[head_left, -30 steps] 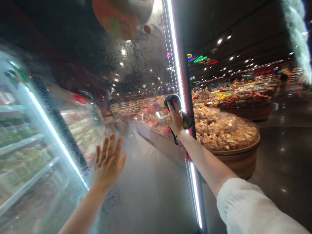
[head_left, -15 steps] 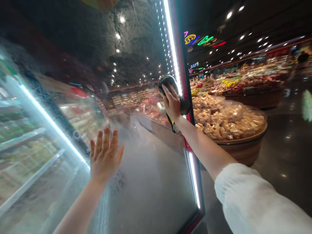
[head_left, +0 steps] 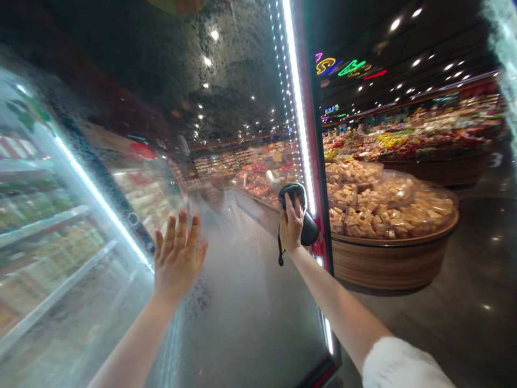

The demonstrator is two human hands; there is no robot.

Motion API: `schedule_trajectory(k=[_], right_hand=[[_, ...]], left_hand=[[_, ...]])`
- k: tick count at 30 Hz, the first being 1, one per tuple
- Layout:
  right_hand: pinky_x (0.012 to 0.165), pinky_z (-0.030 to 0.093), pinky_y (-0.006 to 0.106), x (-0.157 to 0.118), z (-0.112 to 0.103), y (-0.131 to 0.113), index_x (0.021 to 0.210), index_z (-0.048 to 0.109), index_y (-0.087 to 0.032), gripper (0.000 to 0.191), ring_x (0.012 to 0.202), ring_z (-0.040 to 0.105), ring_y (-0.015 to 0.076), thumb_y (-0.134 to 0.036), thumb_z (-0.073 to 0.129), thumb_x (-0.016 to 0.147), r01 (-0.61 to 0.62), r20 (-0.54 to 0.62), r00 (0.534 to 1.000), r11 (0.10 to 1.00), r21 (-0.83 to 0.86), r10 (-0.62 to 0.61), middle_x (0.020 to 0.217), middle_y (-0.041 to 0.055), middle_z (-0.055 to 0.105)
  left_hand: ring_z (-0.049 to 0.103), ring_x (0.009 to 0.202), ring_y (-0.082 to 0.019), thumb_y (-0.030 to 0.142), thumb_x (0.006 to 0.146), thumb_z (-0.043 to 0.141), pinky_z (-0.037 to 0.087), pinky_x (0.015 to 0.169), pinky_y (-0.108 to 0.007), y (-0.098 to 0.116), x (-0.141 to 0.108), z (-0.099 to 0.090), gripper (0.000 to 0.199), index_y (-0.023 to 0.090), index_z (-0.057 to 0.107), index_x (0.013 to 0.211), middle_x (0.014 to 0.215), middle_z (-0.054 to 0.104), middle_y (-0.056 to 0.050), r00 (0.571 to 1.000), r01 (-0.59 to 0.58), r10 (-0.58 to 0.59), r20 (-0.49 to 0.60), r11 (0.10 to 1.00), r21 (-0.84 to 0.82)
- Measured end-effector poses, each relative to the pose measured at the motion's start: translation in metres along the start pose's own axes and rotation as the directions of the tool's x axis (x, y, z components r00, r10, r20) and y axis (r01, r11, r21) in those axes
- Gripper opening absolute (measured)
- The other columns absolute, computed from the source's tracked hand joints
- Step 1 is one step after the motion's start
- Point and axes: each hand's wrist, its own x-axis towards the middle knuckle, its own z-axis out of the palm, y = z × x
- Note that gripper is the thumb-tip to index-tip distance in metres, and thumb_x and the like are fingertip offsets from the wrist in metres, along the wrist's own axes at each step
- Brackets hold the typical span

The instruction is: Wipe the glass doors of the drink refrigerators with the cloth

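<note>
Left of the light strip point(head_left: 299, 102), my right hand point(head_left: 292, 225) grips a dark pad point(head_left: 309, 230); farther left, my left hand point(head_left: 176, 261) is wide open.

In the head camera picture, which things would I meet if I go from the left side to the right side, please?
Lit shelves, open left hand, right hand holding a dark object, round wooden stand heaped with wrapped goods.

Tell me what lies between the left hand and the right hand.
In the head view, the hazy, reflecting glass door spans between the left hand and the right hand; a dark strap hangs close beside the latter.
</note>
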Motion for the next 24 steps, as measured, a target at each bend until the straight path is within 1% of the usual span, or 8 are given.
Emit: schedule_trajectory(k=[3, 7, 11, 14, 16, 19, 22, 24], right_hand=[[0.122, 0.035, 0.055, -0.005, -0.007, -0.008, 0.157, 0.042, -0.033, 0.059, 0.152, 0.037, 0.0258, -0.017, 0.039, 0.1, 0.114, 0.114, 0.987, 0.993, 0.005, -0.114, 0.16, 0.0067, 0.045], [0.117, 0.043, 0.05, -0.031, -0.03, 0.021, 0.155, 0.045, -0.036, 0.064, 0.146, 0.047, 0.0258, -0.01, 0.04, 0.096, 0.25, 0.288, 0.929, 0.968, -0.024, -0.232, 0.159, 0.0046, 0.049], [0.116, 0.046, 0.049, 0.001, -0.029, 0.031, 0.159, 0.037, -0.033, 0.065, 0.148, 0.044, 0.0251, -0.011, 0.036, 0.098, 0.139, 0.127, 0.983, 0.989, -0.052, -0.131, 0.161, 0.0058, 0.045], [0.121, 0.039, 0.052, 0.047, -0.009, -0.003, 0.162, 0.03, -0.034, 0.064, 0.152, 0.037, 0.0236, -0.016, 0.033, 0.101, 0.094, 0.023, 0.995, 0.995, -0.042, -0.093, 0.163, 0.0048, 0.042], [0.121, 0.037, 0.055, 0.057, 0.0, -0.031, 0.161, 0.034, -0.034, 0.06, 0.153, 0.035, 0.0261, -0.022, 0.038, 0.102, 0.147, 0.05, 0.988, 0.988, -0.038, -0.145, 0.162, 0.0049, 0.044], [0.121, 0.036, 0.055, 0.031, -0.004, -0.046, 0.154, 0.047, -0.036, 0.054, 0.151, 0.037, 0.0272, -0.023, 0.043, 0.102, 0.323, 0.24, 0.92, 0.946, -0.018, -0.309, 0.16, 0.0029, 0.047], [0.123, 0.036, 0.049, -0.007, -0.025, -0.017, 0.146, 0.055, -0.041, 0.058, 0.144, 0.047, 0.0227, -0.014, 0.043, 0.097, 0.461, 0.431, 0.797, 0.887, 0.02, -0.424, 0.154, -0.0018, 0.054], [0.12, 0.039, 0.05, -0.014, -0.036, 0.009, 0.145, 0.057, -0.04, 0.057, 0.139, 0.053, 0.024, -0.014, 0.043, 0.096, 0.399, 0.403, 0.842, 0.917, -0.018, -0.358, 0.152, 0.0008, 0.057]], left_hand=[[0.011, 0.158, -0.032, 0.027, 0.1, 0.048, 0.014, 0.128, -0.061, 0.002, -0.002, 0.003, 0.079, 0.035, 0.001, 0.164, 0.172, 0.009, -0.004, 1.0, 0.007, -0.007, -0.003, 1.0, -0.004], [0.013, 0.158, -0.032, 0.025, 0.1, 0.046, 0.016, 0.128, -0.061, 0.002, -0.006, 0.005, 0.077, 0.034, 0.003, 0.164, 0.172, 0.01, -0.004, 1.0, 0.022, -0.022, 0.015, 1.0, -0.011], [0.015, 0.158, -0.032, 0.027, 0.1, 0.049, 0.017, 0.128, -0.06, 0.0, -0.008, 0.005, 0.076, 0.034, 0.008, 0.164, 0.171, 0.013, -0.004, 1.0, 0.023, -0.023, 0.008, 1.0, -0.012], [0.016, 0.158, -0.031, 0.028, 0.101, 0.049, 0.017, 0.128, -0.059, 0.001, -0.008, 0.007, 0.075, 0.034, 0.008, 0.163, 0.171, 0.013, -0.004, 1.0, 0.024, -0.024, -0.009, 1.0, -0.01], [0.016, 0.158, -0.029, 0.028, 0.101, 0.049, 0.017, 0.129, -0.058, 0.001, -0.009, 0.008, 0.074, 0.035, 0.008, 0.163, 0.171, 0.014, -0.003, 0.999, 0.028, -0.029, -0.014, 1.0, -0.011], [0.015, 0.158, -0.027, 0.028, 0.102, 0.048, 0.016, 0.129, -0.056, 0.002, -0.009, 0.009, 0.072, 0.036, 0.009, 0.162, 0.171, 0.016, -0.003, 0.999, 0.033, -0.033, -0.019, 0.999, -0.018], [0.015, 0.158, -0.026, 0.028, 0.102, 0.048, 0.016, 0.129, -0.054, 0.0, -0.009, 0.008, 0.07, 0.034, 0.013, 0.162, 0.17, 0.019, -0.003, 0.999, 0.033, -0.033, -0.005, 0.999, -0.024], [0.014, 0.158, -0.025, 0.029, 0.102, 0.047, 0.015, 0.13, -0.053, 0.0, -0.01, 0.006, 0.068, 0.033, 0.017, 0.162, 0.17, 0.02, -0.003, 0.999, 0.034, -0.033, 0.018, 0.999, -0.02]])
